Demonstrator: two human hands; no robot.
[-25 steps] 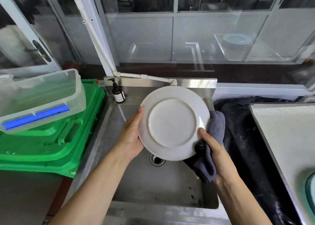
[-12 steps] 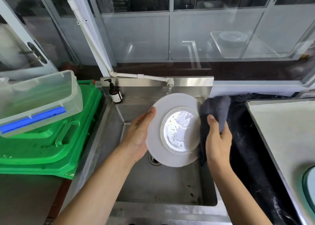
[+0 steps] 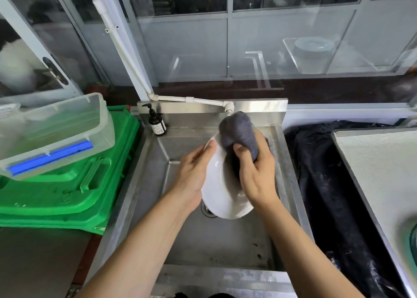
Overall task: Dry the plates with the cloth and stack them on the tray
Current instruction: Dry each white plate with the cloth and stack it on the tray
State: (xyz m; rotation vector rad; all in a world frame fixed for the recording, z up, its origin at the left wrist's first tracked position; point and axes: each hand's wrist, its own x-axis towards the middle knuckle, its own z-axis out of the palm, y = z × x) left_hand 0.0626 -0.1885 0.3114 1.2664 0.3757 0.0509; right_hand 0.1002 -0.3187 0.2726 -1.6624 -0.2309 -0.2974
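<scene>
Glass-panelled wall behind, stainless steel sink [image 3: 158,184] in the middle, seen from above. To the left, stacked green crates [image 3: 67,184] with a clear plastic box [image 3: 56,130] with a blue clip resting on top. To the right, dark crumpled sheeting [image 3: 327,184], then a pale counter edge [image 3: 383,173] that may be the tray; cannot tell.

Over the sink basin, held tilted on edge: white plate [image 3: 216,184], eating side turned toward the right. Left hand [image 3: 191,175] gripping the plate's left rim, thumb hooked over the top edge. Right hand [image 3: 255,173] clutching a bunched grey cloth [image 3: 239,132], fingers curled round it, pressing it against the plate's inner face near the upper rim.

Step in hand, by judgement: wiping the front of the plate dry. Lower part of the plate uncovered by the cloth, probably still to be wiped. Next move likely calls for sweeping the cloth down and round the face while the left hand steadies or turns the rim, then carrying the plate to the right for stacking.

Small brown pump bottle [image 3: 156,122] at the sink's back left corner; white label with a red mark, writing too small to read. No other legible text.
</scene>
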